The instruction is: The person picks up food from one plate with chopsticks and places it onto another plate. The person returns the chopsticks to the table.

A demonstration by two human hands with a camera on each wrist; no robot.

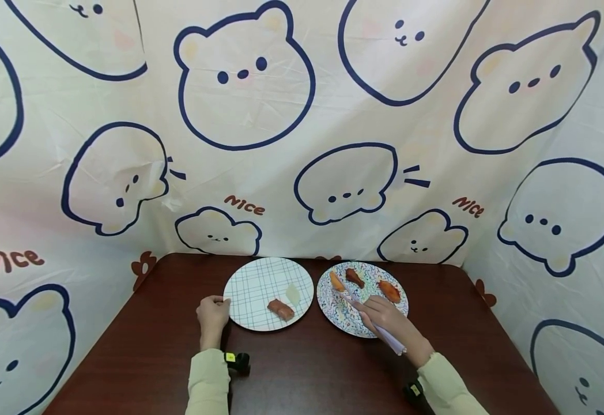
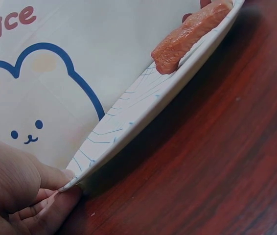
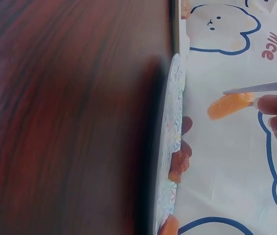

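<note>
My left hand (image 1: 212, 316) pinches the left rim of a white plate with blue grid lines (image 1: 250, 282), thumb on top and fingers beneath. On that plate lie a brown-pink piece of meat (image 1: 281, 309) and a pale green flat piece (image 1: 293, 294). The right hand (image 1: 385, 316) holds pale lilac tongs (image 1: 390, 340) over a speckled plate (image 1: 354, 325). Between the tongs' tips is an orange food piece (image 3: 229, 105), raised above the plate in the right wrist view. A brown drumstick (image 1: 354, 278) and an orange-red piece (image 1: 389, 291) rest on the speckled plate.
Both plates stand side by side near the back of a dark brown wooden table (image 1: 302, 374). A pale cloth (image 1: 260, 173) with bear drawings hangs behind the table and along its sides. Black camera straps (image 1: 237, 362) sit on the wrists.
</note>
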